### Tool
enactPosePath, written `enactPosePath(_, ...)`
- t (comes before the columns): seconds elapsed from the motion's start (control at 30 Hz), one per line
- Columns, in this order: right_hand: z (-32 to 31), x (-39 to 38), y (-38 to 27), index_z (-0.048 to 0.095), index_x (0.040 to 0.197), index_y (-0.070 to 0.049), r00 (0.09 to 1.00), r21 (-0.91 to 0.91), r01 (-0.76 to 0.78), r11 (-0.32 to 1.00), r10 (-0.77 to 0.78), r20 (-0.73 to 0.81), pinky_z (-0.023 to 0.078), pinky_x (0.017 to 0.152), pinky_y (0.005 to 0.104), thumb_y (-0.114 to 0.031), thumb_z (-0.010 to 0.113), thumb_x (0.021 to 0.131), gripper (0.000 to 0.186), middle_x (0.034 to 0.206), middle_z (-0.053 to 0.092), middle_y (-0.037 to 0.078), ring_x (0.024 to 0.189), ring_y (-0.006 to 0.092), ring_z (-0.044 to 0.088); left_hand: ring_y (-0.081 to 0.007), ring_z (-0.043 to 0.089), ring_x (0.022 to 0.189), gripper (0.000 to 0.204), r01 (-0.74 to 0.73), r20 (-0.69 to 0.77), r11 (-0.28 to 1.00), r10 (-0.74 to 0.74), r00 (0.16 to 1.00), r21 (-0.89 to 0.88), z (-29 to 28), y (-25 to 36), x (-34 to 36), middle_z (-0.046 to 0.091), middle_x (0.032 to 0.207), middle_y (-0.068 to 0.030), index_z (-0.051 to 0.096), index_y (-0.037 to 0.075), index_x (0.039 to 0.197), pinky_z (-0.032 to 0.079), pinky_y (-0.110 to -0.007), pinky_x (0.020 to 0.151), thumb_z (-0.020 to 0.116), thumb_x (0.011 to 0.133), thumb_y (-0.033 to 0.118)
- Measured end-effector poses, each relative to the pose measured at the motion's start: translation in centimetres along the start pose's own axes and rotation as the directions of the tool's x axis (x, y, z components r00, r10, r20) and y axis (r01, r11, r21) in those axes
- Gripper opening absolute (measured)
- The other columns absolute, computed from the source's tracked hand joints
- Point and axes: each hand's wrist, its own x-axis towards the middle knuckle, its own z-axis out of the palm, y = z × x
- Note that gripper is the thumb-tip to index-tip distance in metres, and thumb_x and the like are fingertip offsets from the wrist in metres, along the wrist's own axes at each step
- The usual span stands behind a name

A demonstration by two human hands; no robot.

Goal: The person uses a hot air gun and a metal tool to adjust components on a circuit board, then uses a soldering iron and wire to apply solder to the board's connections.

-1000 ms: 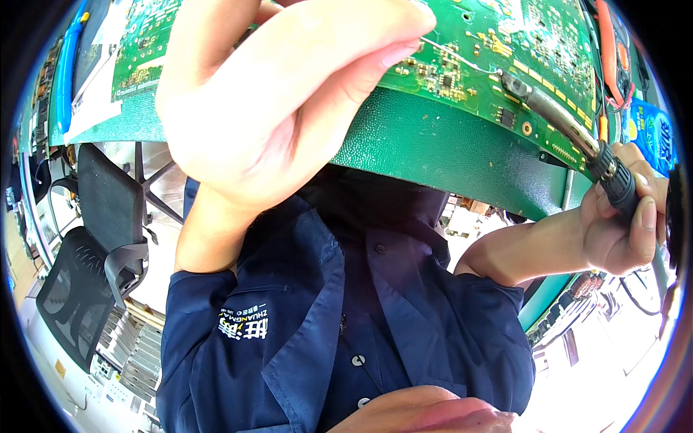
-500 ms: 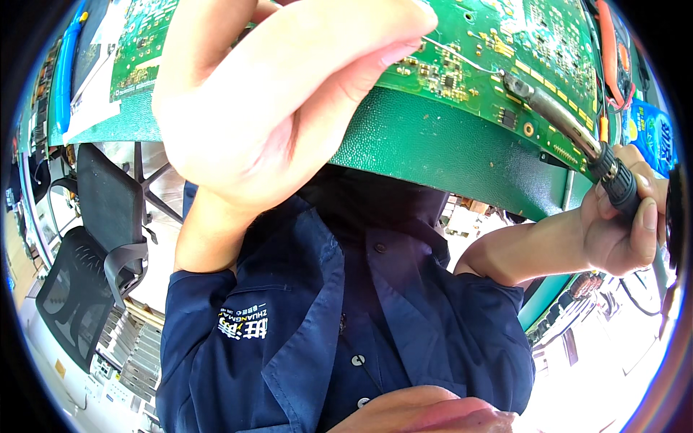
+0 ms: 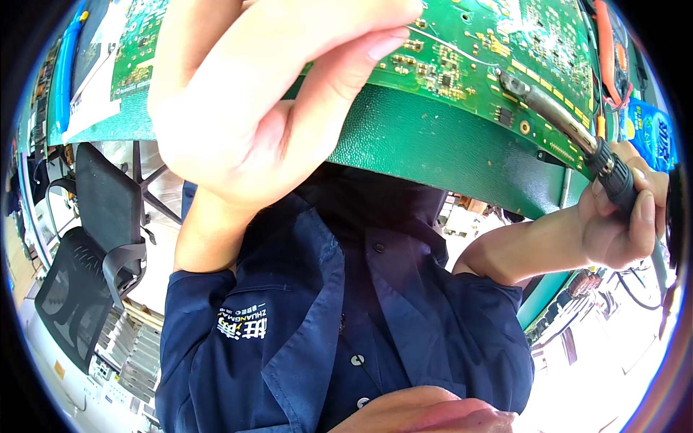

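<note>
My left hand (image 3: 253,108) is raised over the near edge of a green circuit board (image 3: 534,94), thumb and forefinger pinched on a thin silvery solder wire (image 3: 442,42). The wire's free end stops a little short of the soldering iron's tip. In my right hand (image 3: 629,216), the fingers wrap round the black grip of a soldering iron (image 3: 561,115). Its dark metal barrel slants up and leftward, with the tip down at the board beside a row of gold pads. Part of the board is hidden behind my left hand.
Beneath the board lies a green mat (image 3: 447,148) on the table. An orange-handled tool (image 3: 608,54) and a blue packet (image 3: 650,133) lie at the right. A blue bar-shaped thing (image 3: 66,76) is at the far left, above a black office chair (image 3: 108,195).
My left hand has drawn slightly left, pulling the solder wire's end away from the iron's tip. The soldering iron has barely moved.
</note>
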Motion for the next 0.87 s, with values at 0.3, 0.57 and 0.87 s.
enactPosePath(0.3,0.0,0.1,0.6,0.06,0.089,0.009,1.0,0.083,0.001,0.997,0.001,-0.028,0.031,0.046,0.0263,-0.013,0.05,0.084,0.025,0.055,0.047,0.012,0.043,0.0118,0.038,-0.0158,0.057,0.068,0.024,0.139,-0.102,0.99,-0.137,0.985,0.011,0.9,2.0,1.2,0.059,0.089,-0.0098,0.07,0.004,0.094,0.045,-0.024,0.058,0.076,0.074,-0.006)
enactPosePath(0.57,-0.1,0.4,0.4,0.061,0.09,0.01,0.999,0.139,-0.046,0.989,0.045,0.007,0.032,0.049,0.0272,-0.011,0.049,0.084,0.025,0.056,0.047,0.01,0.044,0.0117,0.039,-0.0158,0.057,0.069,0.022,0.152,-0.005,0.983,-0.153,0.988,0.101,0.3,1.9,0.9,0.059,0.089,-0.0101,0.07,0.003,0.093,0.045,-0.024,0.058,0.076,0.074,-0.006)
enactPosePath(0.87,-0.3,0.4,0.3,0.061,0.092,0.008,0.997,0.108,-0.002,0.994,-0.007,0.08,0.033,0.05,0.0289,-0.013,0.048,0.084,0.026,0.053,0.046,0.011,0.045,0.0133,0.041,-0.0163,0.057,0.069,0.02,0.115,-0.089,0.993,-0.117,0.989,-0.026,0.9,1.1,0.4,0.059,0.088,-0.0105,0.07,0.004,0.093,0.045,-0.025,0.059,0.077,0.075,-0.003)
